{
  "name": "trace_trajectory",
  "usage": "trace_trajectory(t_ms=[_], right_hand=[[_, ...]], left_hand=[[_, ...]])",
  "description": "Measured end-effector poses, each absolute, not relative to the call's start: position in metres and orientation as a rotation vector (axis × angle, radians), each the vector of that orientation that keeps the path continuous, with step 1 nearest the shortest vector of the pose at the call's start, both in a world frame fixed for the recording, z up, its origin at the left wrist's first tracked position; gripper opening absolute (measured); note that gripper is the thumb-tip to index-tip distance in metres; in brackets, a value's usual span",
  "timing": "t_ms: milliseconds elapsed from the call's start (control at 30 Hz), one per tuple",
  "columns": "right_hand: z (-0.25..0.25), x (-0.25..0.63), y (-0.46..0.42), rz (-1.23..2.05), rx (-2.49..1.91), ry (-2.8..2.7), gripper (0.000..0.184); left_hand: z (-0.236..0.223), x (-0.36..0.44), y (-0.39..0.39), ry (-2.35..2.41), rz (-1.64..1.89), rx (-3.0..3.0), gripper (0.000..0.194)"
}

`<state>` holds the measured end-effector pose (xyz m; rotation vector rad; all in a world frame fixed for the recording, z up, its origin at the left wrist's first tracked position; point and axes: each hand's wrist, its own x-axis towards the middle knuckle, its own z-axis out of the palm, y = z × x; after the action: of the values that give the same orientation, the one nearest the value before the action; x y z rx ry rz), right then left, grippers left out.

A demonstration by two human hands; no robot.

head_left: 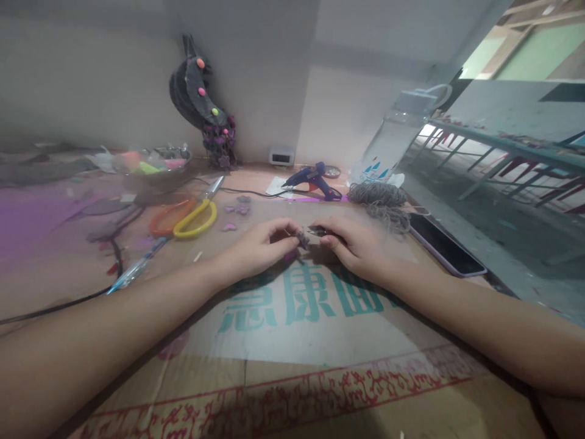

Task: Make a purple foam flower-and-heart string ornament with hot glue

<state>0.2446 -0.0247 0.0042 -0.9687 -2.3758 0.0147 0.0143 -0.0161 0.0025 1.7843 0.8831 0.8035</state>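
Observation:
My left hand rests on the cardboard sheet with its fingers pinched on a small purple-grey felt piece. My right hand lies just to the right, fingers closed on a small dark tool whose tip touches the felt piece. Both hands meet at the middle of the table. What kind of tool it is stays unclear.
Yellow and orange scissors, a blue pen and small purple felt bits lie to the left. Behind are a blue glue gun, grey yarn, a phone, a clear bottle, a dish of coloured scraps and a dark decorated felt figure.

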Motion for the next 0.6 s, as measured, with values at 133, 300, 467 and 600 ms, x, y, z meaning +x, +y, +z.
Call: trace_trajectory(t_ms=[133, 300, 467, 600], right_hand=[[0.0039, 0.245, -0.025, 0.082, -0.974, -2.409, 0.031], [0.0045, 0.2446, -0.0257, 0.092, -0.973, -2.443, 0.03], [0.0039, 0.2445, -0.0255, 0.096, -0.966, -2.46, 0.031], [0.0036, 0.2443, -0.0255, 0.104, -0.972, -2.468, 0.031]], left_hand=[[-0.002, 0.0125, -0.013, 0.853, 0.809, 1.852, 0.014], [-0.0052, 0.0111, -0.0109, 0.838, 0.795, 1.962, 0.016], [-0.0041, 0.0108, -0.0116, 0.853, 0.766, 2.031, 0.016], [-0.0034, 0.0107, -0.0121, 0.843, 0.753, 2.042, 0.017]])
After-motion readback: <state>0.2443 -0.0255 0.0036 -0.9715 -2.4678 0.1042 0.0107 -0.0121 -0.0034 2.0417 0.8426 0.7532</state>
